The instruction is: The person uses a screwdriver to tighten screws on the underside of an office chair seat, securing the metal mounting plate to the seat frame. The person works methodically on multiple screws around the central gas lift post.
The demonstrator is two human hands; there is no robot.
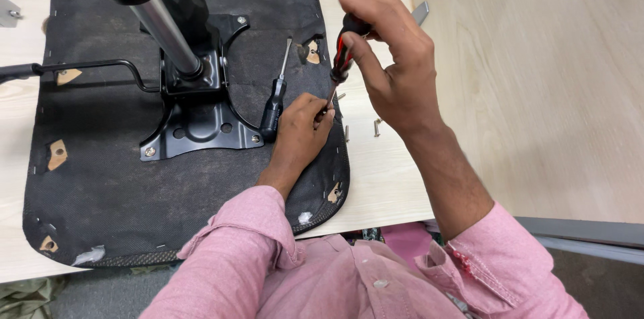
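Observation:
An upturned black chair seat (pixel 100 178) lies on a pale wooden table (pixel 386 171). My right hand (pixel 396 71) grips a red-and-black screwdriver (pixel 342 57), held nearly upright over the seat's right edge. My left hand (pixel 302 131) pinches the screwdriver's shaft near its tip, steadying it against the seat. A second screwdriver (pixel 275 101) with a black handle rests on the seat just left of my left hand.
A black metal mounting plate (pixel 194 124) with a chrome gas cylinder (pixel 168 27) and a lever (pixel 87 67) is bolted at the seat's middle. Loose screws (pixel 377 128) lie on the table right of the seat. A wooden panel (pixel 537 84) stands at right.

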